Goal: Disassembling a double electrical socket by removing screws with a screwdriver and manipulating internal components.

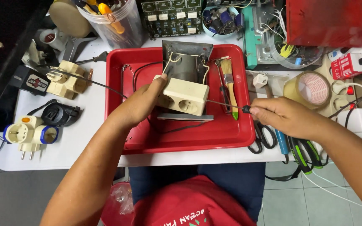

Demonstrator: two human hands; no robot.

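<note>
Right over the red tray [227, 134], the left hand [141, 102] grips the left end of a cream double socket block [184, 96], thumb on its top edge and fingers wrapped under and behind it. The block's long axis runs left to right, dropping a little toward the right, and its two round socket openings face the camera and slightly downward. It is held above the middle of the tray, just in front of a grey metal transformer [186, 62] whose pale wires curl down toward the block.

Meanwhile the right hand [288, 117] is closed in a pinch on the black end of a thin dark rod [225, 103], near the tray's right rim. The rod lies almost level, its long axis running from the fingertips leftward to the right side of the socket block, where it meets the casing.

A paintbrush [230, 83] with a yellow-green handle lies in the tray just right of the block, bristles pointing away. Black-handled scissors [262, 136] rest on the white table [84, 125] beneath the right hand, and a cream multi-plug adapter [65, 79] sits well to the left.
</note>
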